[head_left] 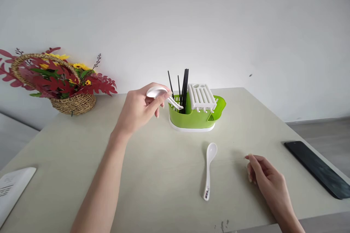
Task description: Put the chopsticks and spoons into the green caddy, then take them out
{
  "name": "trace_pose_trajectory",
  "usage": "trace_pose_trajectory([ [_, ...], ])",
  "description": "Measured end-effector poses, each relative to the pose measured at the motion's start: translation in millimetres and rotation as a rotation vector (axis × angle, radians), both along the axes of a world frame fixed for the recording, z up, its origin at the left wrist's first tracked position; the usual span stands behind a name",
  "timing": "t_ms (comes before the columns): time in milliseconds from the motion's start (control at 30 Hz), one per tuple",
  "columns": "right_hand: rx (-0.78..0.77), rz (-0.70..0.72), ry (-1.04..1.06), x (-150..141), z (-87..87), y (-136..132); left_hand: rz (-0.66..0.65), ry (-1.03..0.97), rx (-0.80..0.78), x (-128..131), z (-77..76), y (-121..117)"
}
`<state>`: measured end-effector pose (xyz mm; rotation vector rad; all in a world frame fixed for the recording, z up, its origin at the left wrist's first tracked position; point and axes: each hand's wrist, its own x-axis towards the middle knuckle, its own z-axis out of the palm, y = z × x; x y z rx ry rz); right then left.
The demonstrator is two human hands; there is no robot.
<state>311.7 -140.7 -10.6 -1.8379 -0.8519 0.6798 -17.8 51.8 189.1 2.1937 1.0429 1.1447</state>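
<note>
My left hand pinches a white soup spoon, its bowl toward the wrist and its handle end slanting down to the right. That handle end appears in front of the left part of a green utensil holder; whether it touches, I cannot tell. Several black chopsticks stand in the holder's left part. A second white spoon lies on the table, bowl pointing away from me. To the right of it, my right hand rests near the tabletop with its fingers curled and seemingly nothing in them.
The holder has a white slotted rack with small hooks at its front. A wicker basket of artificial flowers stands at the back left. A dark phone lies by the right table edge, and a white object lies at the left.
</note>
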Motion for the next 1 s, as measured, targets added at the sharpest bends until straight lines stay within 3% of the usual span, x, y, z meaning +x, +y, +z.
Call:
trace_pose_trajectory([
  [400,-0.064,0.076,-0.103,1,0.3,0,-0.114,0.169,-0.217,12,-32.1,21],
  [1000,-0.071,0.081,-0.175,-1,2.3,1,-0.1,0.257,-0.249,17,-43.9,23],
])
